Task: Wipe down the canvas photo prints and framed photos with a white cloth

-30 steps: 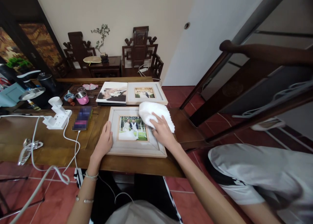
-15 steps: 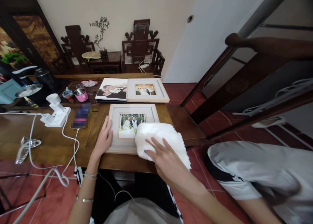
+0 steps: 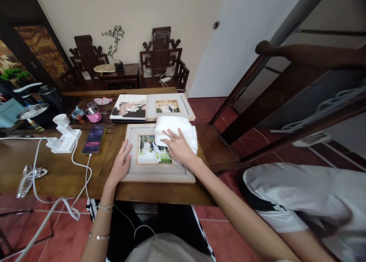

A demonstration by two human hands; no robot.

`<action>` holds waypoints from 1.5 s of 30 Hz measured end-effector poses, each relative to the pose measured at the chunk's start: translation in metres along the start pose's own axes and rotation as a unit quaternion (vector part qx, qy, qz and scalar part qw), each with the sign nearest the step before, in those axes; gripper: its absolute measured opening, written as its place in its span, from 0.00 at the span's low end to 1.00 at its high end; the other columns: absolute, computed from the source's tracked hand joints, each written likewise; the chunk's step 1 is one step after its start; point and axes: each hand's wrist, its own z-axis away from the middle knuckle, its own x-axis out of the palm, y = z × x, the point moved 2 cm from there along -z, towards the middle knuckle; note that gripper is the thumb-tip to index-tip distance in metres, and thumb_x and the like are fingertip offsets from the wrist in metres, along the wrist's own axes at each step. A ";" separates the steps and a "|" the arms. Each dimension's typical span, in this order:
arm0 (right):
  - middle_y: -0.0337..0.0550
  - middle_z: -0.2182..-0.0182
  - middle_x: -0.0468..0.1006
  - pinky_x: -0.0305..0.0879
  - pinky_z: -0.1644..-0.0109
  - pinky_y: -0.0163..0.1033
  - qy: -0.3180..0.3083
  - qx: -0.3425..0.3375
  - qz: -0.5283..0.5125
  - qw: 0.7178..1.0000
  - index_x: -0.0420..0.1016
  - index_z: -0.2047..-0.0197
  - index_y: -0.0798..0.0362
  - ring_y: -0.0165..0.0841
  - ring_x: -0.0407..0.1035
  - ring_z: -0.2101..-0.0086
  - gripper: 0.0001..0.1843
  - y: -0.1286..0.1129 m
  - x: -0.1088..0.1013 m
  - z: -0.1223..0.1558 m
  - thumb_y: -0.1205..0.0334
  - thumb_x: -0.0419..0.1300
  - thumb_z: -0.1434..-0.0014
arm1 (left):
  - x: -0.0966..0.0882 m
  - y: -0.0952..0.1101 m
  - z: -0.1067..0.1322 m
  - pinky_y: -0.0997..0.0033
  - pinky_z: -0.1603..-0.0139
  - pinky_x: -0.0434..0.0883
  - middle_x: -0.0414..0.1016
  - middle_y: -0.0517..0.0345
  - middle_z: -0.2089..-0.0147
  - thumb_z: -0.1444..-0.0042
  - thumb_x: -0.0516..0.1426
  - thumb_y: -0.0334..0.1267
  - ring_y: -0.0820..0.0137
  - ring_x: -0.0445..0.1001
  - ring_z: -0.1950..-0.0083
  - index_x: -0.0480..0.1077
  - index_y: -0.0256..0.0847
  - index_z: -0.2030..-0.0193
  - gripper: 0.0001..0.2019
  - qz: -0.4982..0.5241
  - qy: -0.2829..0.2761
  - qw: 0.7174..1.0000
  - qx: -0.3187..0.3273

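Comparison over the last second, left to right. The left hand (image 3: 121, 163) remains at the left edge of the picture frame (image 3: 157, 172), thumb apart from the other fingers, in contact and apparently steadying it; whether any finger hooks beneath cannot be told. The frame lies flat on the wooden table (image 3: 166, 191), its place little changed. The white cloth (image 3: 177, 127) was over the frame's lower right corner half a second ago; it now covers the upper right part, including some of the photograph (image 3: 148, 157). The right hand (image 3: 178, 147) rests on the cloth with fingers spread, pressing rather than clamped. In consequence, the lower right corner is exposed again, and the cloth's work is judged to be concentrated on the right half.

Surroundings, same order. Well left of the frame: a metallic clip (image 3: 30, 178) and a white power strip (image 3: 67, 140). Nearer its left side: a phone (image 3: 93, 138), with a pink cup (image 3: 93, 115) beyond. Just past the frame's far edge: a photo book (image 3: 130, 106) and a second frame (image 3: 185, 106). The cloth appears over the latter's near edge; contact cannot be confirmed, and room there is judged tight. To the frame's right: a wooden chair (image 3: 220, 149), then another person's grey clothing (image 3: 297, 186), not obstructing.
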 end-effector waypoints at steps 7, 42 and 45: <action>0.58 0.37 0.62 0.41 0.34 0.65 -0.080 -0.036 -0.058 0.994 0.73 0.47 0.57 0.50 0.50 0.36 0.27 -0.061 -0.029 0.077 0.77 0.52 0.51 | 0.002 0.001 0.000 0.56 0.29 0.45 0.48 0.45 0.28 0.36 0.46 0.37 0.64 0.44 0.27 0.60 0.36 0.35 0.23 -0.009 0.011 1.000 0.001; 0.50 0.36 0.61 0.36 0.32 0.60 -0.073 -0.070 -0.113 0.989 0.75 0.50 0.55 0.42 0.47 0.34 0.26 -0.058 -0.026 0.081 0.76 0.52 0.53 | -0.003 0.009 0.001 0.56 0.29 0.42 0.43 0.52 0.26 0.36 0.48 0.39 0.65 0.39 0.26 0.57 0.41 0.33 0.24 0.011 -0.023 1.000 -0.013; 0.51 0.37 0.63 0.37 0.32 0.58 -0.027 -0.041 -0.062 0.997 0.74 0.49 0.55 0.42 0.49 0.35 0.25 -0.033 -0.014 0.052 0.75 0.53 0.51 | -0.004 0.008 0.001 0.56 0.29 0.42 0.44 0.49 0.27 0.36 0.48 0.39 0.65 0.39 0.26 0.58 0.38 0.34 0.24 0.010 -0.026 1.000 -0.006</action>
